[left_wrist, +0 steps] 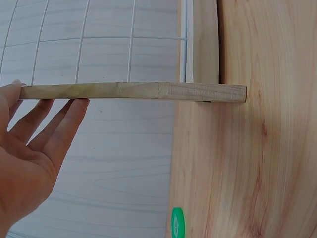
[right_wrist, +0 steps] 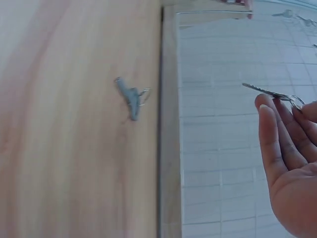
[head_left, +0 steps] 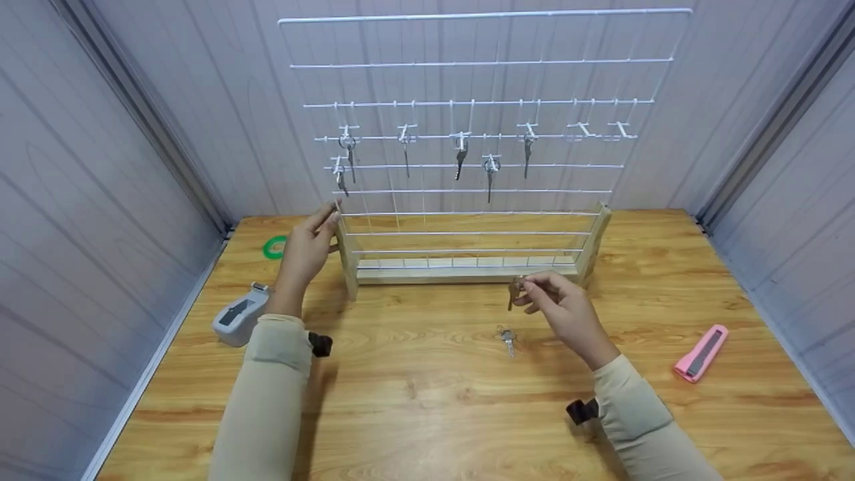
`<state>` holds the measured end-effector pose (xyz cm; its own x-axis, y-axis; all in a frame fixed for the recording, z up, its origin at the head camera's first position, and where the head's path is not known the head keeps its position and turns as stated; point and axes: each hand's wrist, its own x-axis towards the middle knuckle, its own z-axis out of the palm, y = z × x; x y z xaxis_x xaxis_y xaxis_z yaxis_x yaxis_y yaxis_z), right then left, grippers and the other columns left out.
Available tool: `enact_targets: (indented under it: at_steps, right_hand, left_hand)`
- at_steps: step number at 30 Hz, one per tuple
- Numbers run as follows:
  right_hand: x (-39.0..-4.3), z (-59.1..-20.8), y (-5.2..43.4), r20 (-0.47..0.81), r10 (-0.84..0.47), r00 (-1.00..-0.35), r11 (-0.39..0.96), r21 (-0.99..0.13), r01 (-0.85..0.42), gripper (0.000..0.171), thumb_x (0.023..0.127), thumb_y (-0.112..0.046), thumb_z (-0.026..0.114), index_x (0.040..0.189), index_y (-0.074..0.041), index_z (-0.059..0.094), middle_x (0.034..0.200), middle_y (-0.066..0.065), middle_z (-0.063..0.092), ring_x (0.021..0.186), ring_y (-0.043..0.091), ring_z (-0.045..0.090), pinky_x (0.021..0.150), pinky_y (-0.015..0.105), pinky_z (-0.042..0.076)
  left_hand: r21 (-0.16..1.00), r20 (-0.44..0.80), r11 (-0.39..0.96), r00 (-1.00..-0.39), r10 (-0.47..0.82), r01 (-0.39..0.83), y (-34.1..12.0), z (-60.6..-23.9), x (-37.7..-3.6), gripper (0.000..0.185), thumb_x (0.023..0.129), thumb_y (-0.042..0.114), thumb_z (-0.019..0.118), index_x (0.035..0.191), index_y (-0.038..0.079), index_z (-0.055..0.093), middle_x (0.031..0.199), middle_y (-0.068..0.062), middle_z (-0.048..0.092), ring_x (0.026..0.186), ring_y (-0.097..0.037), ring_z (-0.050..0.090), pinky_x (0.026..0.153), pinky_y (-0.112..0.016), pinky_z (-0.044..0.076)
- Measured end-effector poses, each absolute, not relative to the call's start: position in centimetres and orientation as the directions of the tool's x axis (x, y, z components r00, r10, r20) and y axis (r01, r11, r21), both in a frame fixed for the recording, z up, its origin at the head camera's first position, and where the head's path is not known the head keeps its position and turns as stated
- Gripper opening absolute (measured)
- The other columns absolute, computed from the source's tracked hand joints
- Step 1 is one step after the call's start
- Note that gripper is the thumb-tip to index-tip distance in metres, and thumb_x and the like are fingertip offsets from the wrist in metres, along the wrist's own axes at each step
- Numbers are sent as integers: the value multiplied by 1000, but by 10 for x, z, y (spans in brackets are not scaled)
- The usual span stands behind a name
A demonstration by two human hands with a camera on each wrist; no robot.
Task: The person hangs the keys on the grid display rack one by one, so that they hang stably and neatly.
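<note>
A white wire grid rack (head_left: 481, 138) stands in a wooden frame at the back of the table. My left hand (head_left: 308, 248) grips the top of its left wooden side post (left_wrist: 133, 90), thumb on one side and fingers on the other. My right hand (head_left: 568, 310) pinches a key (head_left: 513, 294) by its ring, in front of the rack's lower right part. In the right wrist view that key (right_wrist: 267, 91) points away from the fingertips. Below it, keys on a ring (head_left: 507, 339) lie on the table.
Several keys, such as one key (head_left: 461, 160), hang from hooks on the grid; two hooks at the right, including this hook (head_left: 622, 129), hold none. A grey tape dispenser (head_left: 237, 321) and green tape roll (head_left: 274, 247) lie left, a pink box cutter (head_left: 701, 354) right. Panel walls enclose three sides.
</note>
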<state>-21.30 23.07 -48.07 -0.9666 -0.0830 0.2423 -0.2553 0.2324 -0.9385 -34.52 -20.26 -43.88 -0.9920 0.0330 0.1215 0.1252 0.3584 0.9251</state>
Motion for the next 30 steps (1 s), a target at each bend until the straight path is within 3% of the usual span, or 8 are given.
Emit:
enact_targets:
  at_steps: [6, 17, 30]
  right_hand:
    - [-212, -461, 234, 260, -18, -966, 171, -951, -259, 21, 112, -10, 56, 123, 6, 66, 113, 22, 75, 91, 15, 78, 79, 29, 70]
    - [-212, -419, 236, 304, 64, -951, 136, -946, -293, 24, 113, -14, 56, 127, 4, 63, 105, -1, 77, 84, 14, 77, 77, 32, 71]
    - [-225, -360, 233, 421, 95, -902, 114, -905, -411, 21, 112, -14, 57, 122, 2, 65, 98, 1, 79, 80, 15, 77, 72, 30, 70]
  left_hand:
    - [931, 113, 347, -993, 29, 116, -203, -438, -345, 52, 113, 39, 53, 162, 23, 48, 170, -12, 44, 148, -39, 55, 109, -47, 63]
    - [933, 99, 344, -995, 29, 103, -202, -438, -346, 53, 113, 40, 52, 163, 25, 47, 172, -7, 41, 150, -37, 53, 111, -46, 62]
    - [931, 92, 354, -996, 22, 93, -201, -438, -346, 53, 112, 41, 53, 162, 23, 49, 169, -13, 46, 149, -40, 54, 110, -48, 62]
